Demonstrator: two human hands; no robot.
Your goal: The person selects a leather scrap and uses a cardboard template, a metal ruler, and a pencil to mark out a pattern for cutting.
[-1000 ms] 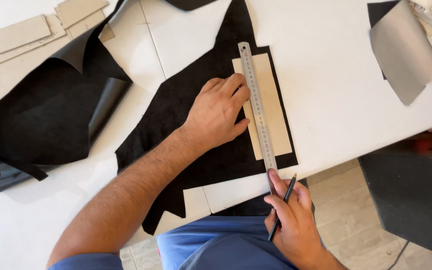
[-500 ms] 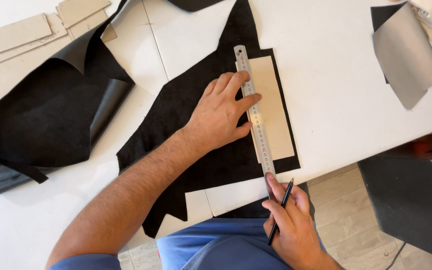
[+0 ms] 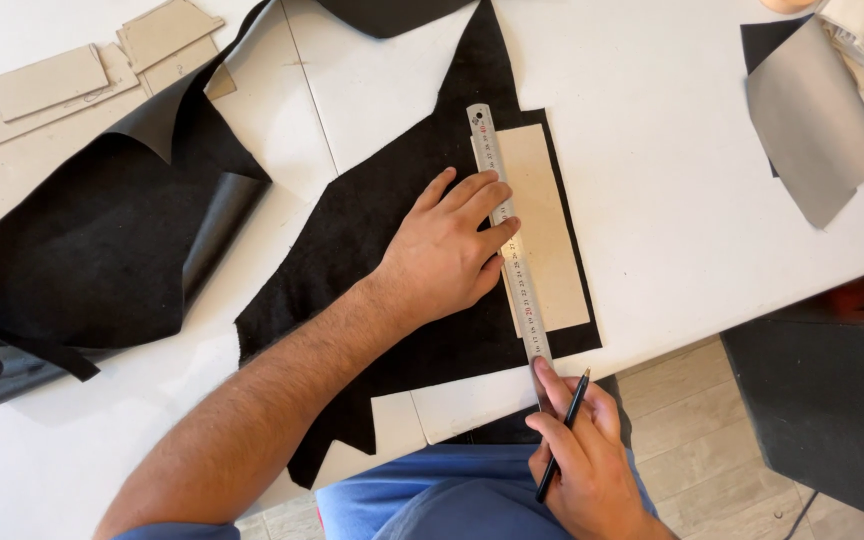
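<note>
A black piece of leather [image 3: 372,230] lies flat on the white table [image 3: 672,200]. On it rests a tan cardboard template [image 3: 552,230], with a steel ruler [image 3: 505,215] laid along its left edge. My left hand [image 3: 447,250] presses flat on the leather, fingertips on the ruler. At the table's near edge, my right hand [image 3: 577,460] pinches the ruler's near end with thumb and forefinger. The same hand holds a thin black pen [image 3: 562,435] between its fingers.
A larger folded black leather sheet [image 3: 82,250] lies at the left, with tan cardboard pieces [image 3: 52,80] behind it. A grey leather scrap [image 3: 812,120] sits at the far right. A dark stool or seat [image 3: 822,400] stands off the table's right edge above tiled floor.
The ruler's far end has swung slightly left and now lines up along the template's left edge. My left hand shifted with it; my right hand stays at the ruler's near end.
</note>
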